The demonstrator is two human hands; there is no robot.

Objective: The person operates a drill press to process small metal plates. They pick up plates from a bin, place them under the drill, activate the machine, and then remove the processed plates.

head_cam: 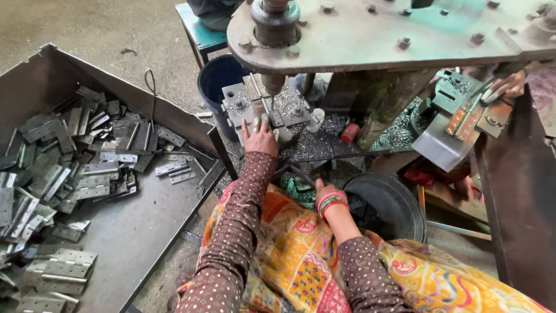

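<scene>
Sat under a grey press (405,35), its bolted plate across the whole top of the view, spindle (273,23) coming down at centre. Had a big sheet-metal tray (145,232) to the left, on the floor, heaped along its far and left sides with flat grey hinges (69,168). Kept a black tub (394,206) low at the right, just beside the knee, and a blue bucket (217,78) farther off, behind the fixture. Wore patterned yellow cloth (301,261) over the lap.

Reached up with the left hand (259,139) to the fixture (260,104) right below the spindle: fingers spread and nearly straight, tips resting on the fixture's near edge, nothing gripped. Could not tell whether a hinge lay under those fingertips. Lay thick with metal chips (313,148) around and behind the fixture.

Dropped the right hand (323,190) low, at the tub's near left rim, red and green bangles (331,204) on the wrist; fingers turned away and hidden, so could not tell how open or what held.

Showed another person's hand (509,86) at the far right, on a second fixture (463,110).
</scene>
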